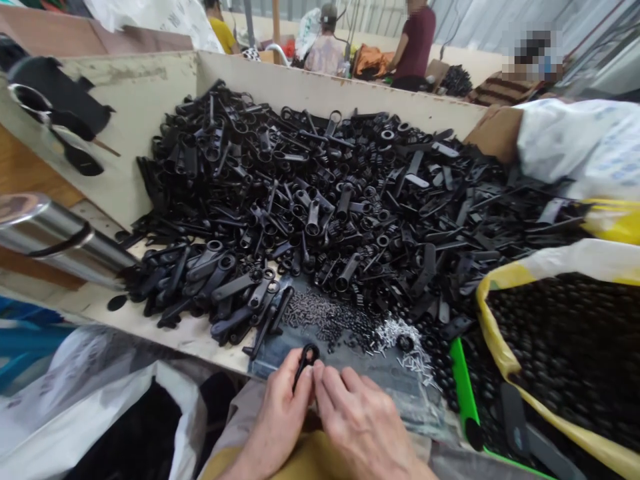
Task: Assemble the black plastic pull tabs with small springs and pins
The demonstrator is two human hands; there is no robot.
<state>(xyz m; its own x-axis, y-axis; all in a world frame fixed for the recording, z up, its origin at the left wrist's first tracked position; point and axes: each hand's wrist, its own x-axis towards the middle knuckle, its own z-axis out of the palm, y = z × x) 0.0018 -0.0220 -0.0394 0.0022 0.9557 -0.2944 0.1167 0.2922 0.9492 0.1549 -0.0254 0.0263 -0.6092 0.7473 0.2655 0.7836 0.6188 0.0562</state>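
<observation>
Left fingers [301, 385]: thumb and forefinger closed narrow on a small black plastic piece [305, 369], its looped end standing clear above the pinch. Right fingertips [325, 388]: curled in close against the lower part of the piece, though the hands hide that end, so whether they grip it or only touch it is hard to say. Left hand [280, 420] and right hand [363, 430]: held together low, just above a tan lap cloth [310, 460]. Step in hand, as judged: a single piece being worked between the fingertips, apart from the heap. The next move calls for fine fingertip control rather than a full-hand grip, as the piece is small and slim. Directly ahead: a dark plastic sheet [350, 380] bearing a scatter of tiny dark screws [320, 319] and a small spill of silver pins [405, 343]. Beyond these: a large loose heap of black plastic levers [320, 200], held in by a painted wooden bin [340, 83]. To the right: a yellow-edged sack [505, 313] packed with round black parts [550, 333]. To the left: a steel flask [45, 230] lying on the bin's edge. Far off: a person in a maroon shirt [415, 40], standing at another work area.
</observation>
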